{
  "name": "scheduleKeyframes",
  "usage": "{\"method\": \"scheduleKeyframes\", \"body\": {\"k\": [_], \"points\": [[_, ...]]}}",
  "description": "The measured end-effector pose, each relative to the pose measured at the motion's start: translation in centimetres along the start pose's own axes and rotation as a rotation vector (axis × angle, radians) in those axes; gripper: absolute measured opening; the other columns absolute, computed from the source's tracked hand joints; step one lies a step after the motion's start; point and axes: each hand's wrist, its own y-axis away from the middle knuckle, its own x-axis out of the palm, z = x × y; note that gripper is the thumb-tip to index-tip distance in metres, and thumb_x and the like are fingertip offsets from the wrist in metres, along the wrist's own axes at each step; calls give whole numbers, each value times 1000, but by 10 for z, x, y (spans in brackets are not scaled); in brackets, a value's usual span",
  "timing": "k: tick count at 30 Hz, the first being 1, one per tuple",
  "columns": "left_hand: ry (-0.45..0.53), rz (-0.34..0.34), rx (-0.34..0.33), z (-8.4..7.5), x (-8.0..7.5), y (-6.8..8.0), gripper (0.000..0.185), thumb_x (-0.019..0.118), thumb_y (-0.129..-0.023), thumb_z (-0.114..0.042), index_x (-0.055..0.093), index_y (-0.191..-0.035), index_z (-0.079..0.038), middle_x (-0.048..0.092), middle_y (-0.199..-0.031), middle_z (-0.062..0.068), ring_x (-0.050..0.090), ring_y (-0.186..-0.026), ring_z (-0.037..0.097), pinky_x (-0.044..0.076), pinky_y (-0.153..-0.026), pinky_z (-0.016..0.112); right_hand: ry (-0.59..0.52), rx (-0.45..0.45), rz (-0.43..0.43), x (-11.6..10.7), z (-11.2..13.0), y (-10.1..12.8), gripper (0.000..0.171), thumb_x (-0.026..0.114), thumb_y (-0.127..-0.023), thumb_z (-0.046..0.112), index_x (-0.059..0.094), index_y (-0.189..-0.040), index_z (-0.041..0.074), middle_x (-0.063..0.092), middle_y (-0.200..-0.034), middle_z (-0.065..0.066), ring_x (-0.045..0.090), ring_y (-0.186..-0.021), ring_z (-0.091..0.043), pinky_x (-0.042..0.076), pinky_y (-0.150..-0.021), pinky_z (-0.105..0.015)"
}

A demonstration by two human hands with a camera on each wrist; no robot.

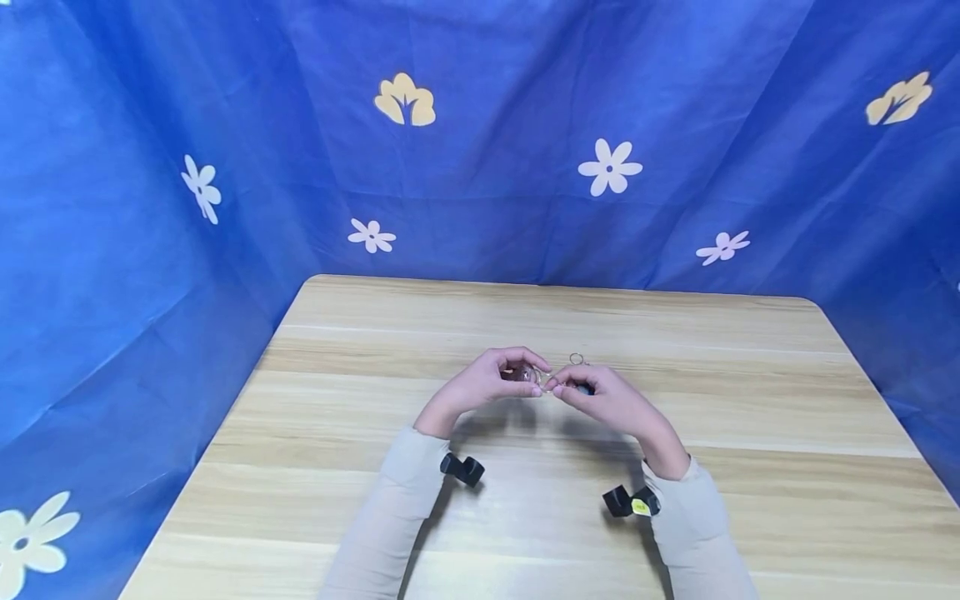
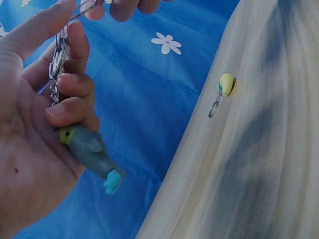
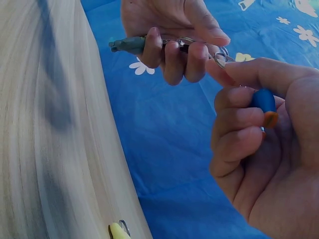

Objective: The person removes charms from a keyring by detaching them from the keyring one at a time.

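My left hand (image 1: 483,385) holds a keychain with a small grey figure (image 2: 92,152), yellow-green at one end and turquoise at the other. Its metal clasp and chain (image 2: 57,57) run between the curled fingers, and the figure hangs below them. In the right wrist view, my right hand (image 3: 271,144) pinches a metal split ring (image 3: 219,59) at the left fingertips. Against its palm, the curled fingers hold a blue charm with an orange end (image 3: 264,102). Both hands meet above the table; fingers partly hide how the ring and clasp join.
A yellow charm (image 2: 227,84) with a chain and ring lies on the wooden table (image 1: 337,517), beyond the hands. In the head view its ring (image 1: 576,358) shows just behind the right hand. Blue flowered cloth (image 1: 480,167) hangs around the table.
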Motion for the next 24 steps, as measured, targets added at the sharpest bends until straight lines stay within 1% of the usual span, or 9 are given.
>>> {"method": "scheduleKeyframes", "body": {"k": [3,7,10,11,13,16,18,20,24], "points": [[9,22,1,-2,-1,1,35,72,-84,-12,65,-118,-8,62,-89,-2,56,-83,13,48,-75,26,-18,27,2,-2,-1,0,16,57,-96,13,70,-104,9,63,-90,-13,45,-65,-8,43,-58,-22],[15,57,8,-3,-2,1,34,68,-87,-8,64,-121,-4,60,-86,-1,54,-80,9,47,-71,22,-27,53,-8,-5,-1,1,16,57,-95,13,71,-102,6,56,-80,-4,43,-61,-7,40,-54,-21],[21,71,9,-4,-3,1,35,65,-88,-6,63,-123,-3,61,-88,1,54,-79,8,47,-70,22,-33,57,-16,-8,-1,1,16,57,-95,12,70,-99,4,51,-72,1,40,-58,-5,37,-52,-21],[23,73,5,-4,-3,1,35,65,-88,-6,63,-123,-3,63,-90,2,55,-80,8,47,-72,22,-38,57,-18,-8,-1,2,16,56,-95,11,70,-99,4,49,-71,1,40,-57,-5,36,-51,-20],[13,71,-1,-5,-2,2,34,66,-88,-8,64,-123,-5,67,-100,4,60,-87,9,49,-78,23,-52,56,-16,-9,-1,2,16,56,-95,11,70,-99,4,49,-70,2,39,-55,-5,35,-50,-20],[-12,65,-18,-6,-1,3,34,68,-88,-12,65,-121,-8,69,-115,7,63,-99,11,50,-88,26,-65,54,-4,-9,-2,3,16,57,-95,11,71,-101,5,50,-71,1,39,-55,-4,36,-49,-20],[-27,58,-28,-6,-1,4,33,70,-86,-14,67,-119,-9,68,-118,8,63,-102,11,50,-91,28,-72,54,4,-8,-2,4,17,57,-95,11,71,-103,5,51,-72,1,39,-54,-4,37,-49,-20],[-33,49,-29,-8,0,5,32,72,-85,-15,67,-116,-7,69,-113,9,63,-97,12,51,-89,29,-72,56,9,-7,-2,4,17,58,-95,12,71,-104,6,51,-72,1,40,-54,-4,38,-48,-20],[-35,22,-31,-10,0,5,30,75,-82,-13,68,-110,-5,69,-100,7,62,-86,12,52,-80,29,-68,52,13,-7,-1,3,17,58,-95,13,71,-104,6,52,-73,0,42,-53,-4,39,-48,-20]]}}
